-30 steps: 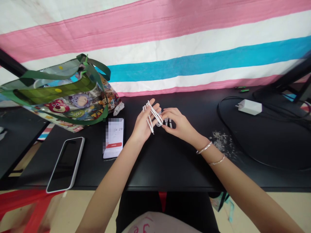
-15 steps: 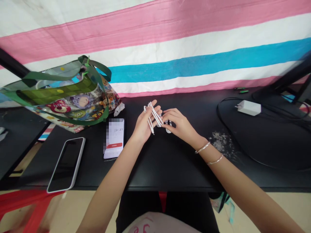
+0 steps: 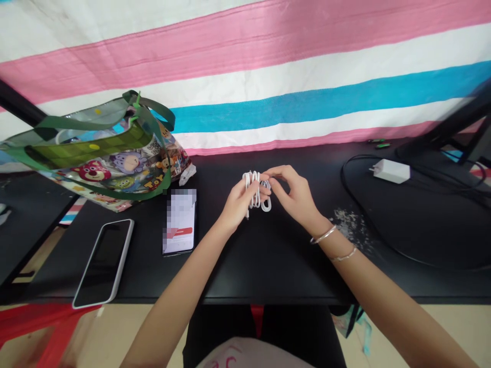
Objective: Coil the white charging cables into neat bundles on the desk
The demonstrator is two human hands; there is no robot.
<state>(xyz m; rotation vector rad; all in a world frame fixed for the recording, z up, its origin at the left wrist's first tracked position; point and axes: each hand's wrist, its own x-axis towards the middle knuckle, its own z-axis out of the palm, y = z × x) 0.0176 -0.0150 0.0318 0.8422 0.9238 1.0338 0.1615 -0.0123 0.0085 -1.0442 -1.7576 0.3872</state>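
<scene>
A thin white cable (image 3: 253,191) is wound in several turns around the fingers of my left hand (image 3: 237,203), whose thumb presses on the turns. My right hand (image 3: 294,193) is closed in a pinch at the left fingertips, with its thumb and index finger on the cable. A looped bundle of the same white cable (image 3: 266,205) hangs between the two hands, just beyond the left fingers. One short end of the cable pokes out below the left thumb. Both hands are above the black table (image 3: 268,266).
To the left stands a cartoon-printed bag (image 3: 126,163) with green handles. Near it lie a lit phone (image 3: 179,220), a dark-screened phone (image 3: 103,260) and a crumpled tissue (image 3: 187,175). At right are a white charger (image 3: 391,171), a black cord (image 3: 368,217) and pale crumbs (image 3: 351,227).
My left hand has turned and moved slightly right, its fingers curling in. More cable turns now lie side by side around its fingers. My right hand has moved a little right, its fingers more arched.
</scene>
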